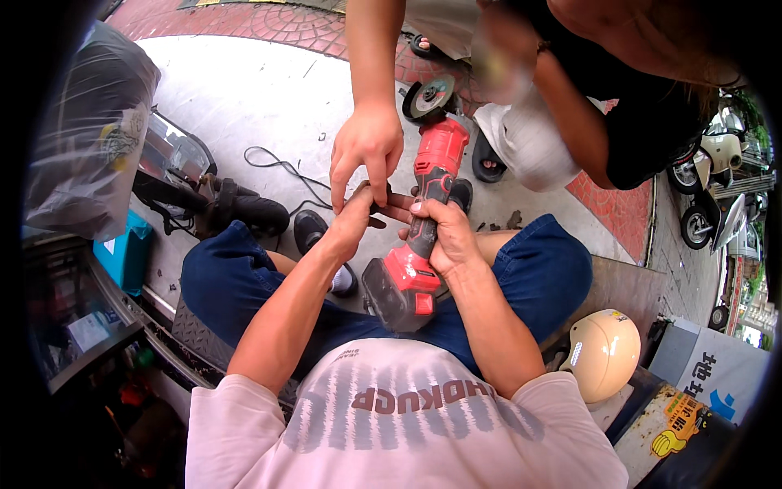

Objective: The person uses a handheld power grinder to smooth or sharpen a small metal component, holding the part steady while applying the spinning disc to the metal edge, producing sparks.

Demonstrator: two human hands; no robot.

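Above the lap (332, 322) sat an angle grinder (435, 187), right hand (450, 238) wrapped round its handle (422, 238) — left hand (352, 222) meeting a co-worker's hand (366, 147), its fingers' pinch unclear. Steadying seemed the step; next called for care.

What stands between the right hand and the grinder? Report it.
Nothing visible: the right hand grips the grinder directly. Another person's hand is at the left hand, left of the grinder, not between.
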